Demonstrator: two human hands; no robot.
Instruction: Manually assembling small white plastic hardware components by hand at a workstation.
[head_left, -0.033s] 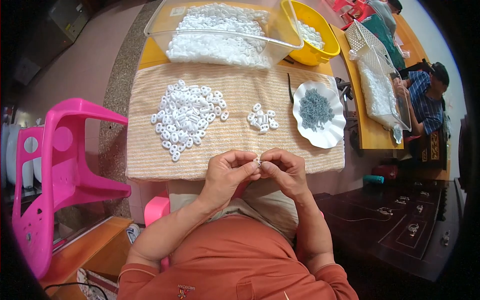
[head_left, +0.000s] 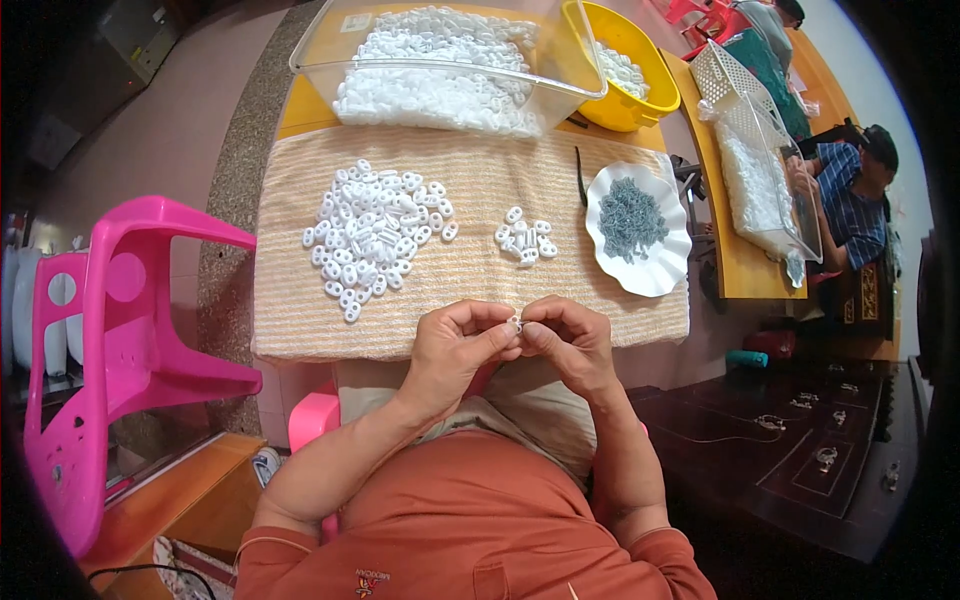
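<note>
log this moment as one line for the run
left hand: pinching small piece | right hand: pinching same piece | cloth: big white pile left, small white pile centre, plate of grey bits right

Clear, glossy plastic bin at twelve o'clock; smooth plastic basin at one; shiny, fluted plate at two (plastic or ceramic, hard to tell); matt cloth shirt at six; glossy plastic chair at nine; smooth, plastic-looking white pieces at ten, on rough, ribbed towelling

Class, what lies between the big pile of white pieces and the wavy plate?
The head view shows a small cluster of white pieces and, nearer the plate, a thin black strip.
</note>
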